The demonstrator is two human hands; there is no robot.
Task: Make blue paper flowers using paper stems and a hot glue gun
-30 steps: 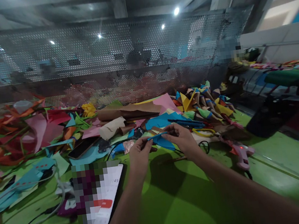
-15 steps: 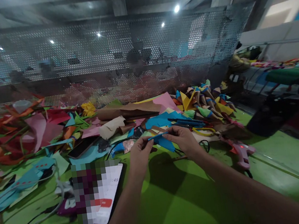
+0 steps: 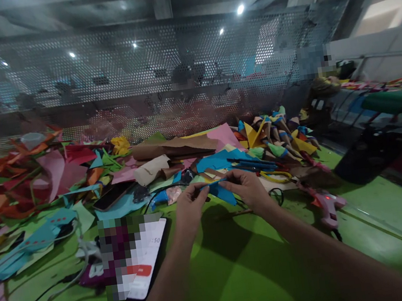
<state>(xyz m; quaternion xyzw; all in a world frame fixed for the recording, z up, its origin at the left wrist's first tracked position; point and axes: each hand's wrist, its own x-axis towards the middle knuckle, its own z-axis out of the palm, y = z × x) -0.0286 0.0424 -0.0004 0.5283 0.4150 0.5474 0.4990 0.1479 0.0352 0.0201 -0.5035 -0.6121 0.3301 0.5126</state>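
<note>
Both the left hand (image 3: 189,207) and the right hand (image 3: 249,191) pinch a piece of blue paper (image 3: 222,194) above the green desk (image 3: 251,282), each grip closed on one end. Its upper edge runs sideways between them; a flap hangs below, nearer the right hand. Farther right, a pink glue gun (image 3: 328,209) lies apart.

Paper (image 3: 223,194) btwn my L grip (image 3: 189,206) & R grip (image 3: 249,189), over table (image 3: 254,272); phone (image 3: 156,247) on L, 2nd phone (image 3: 113,197) behind it, glue gun (image 3: 329,208) out R, paper cones (image 3: 272,135) back R, panel (image 3: 133,83) behind the lot!
</note>
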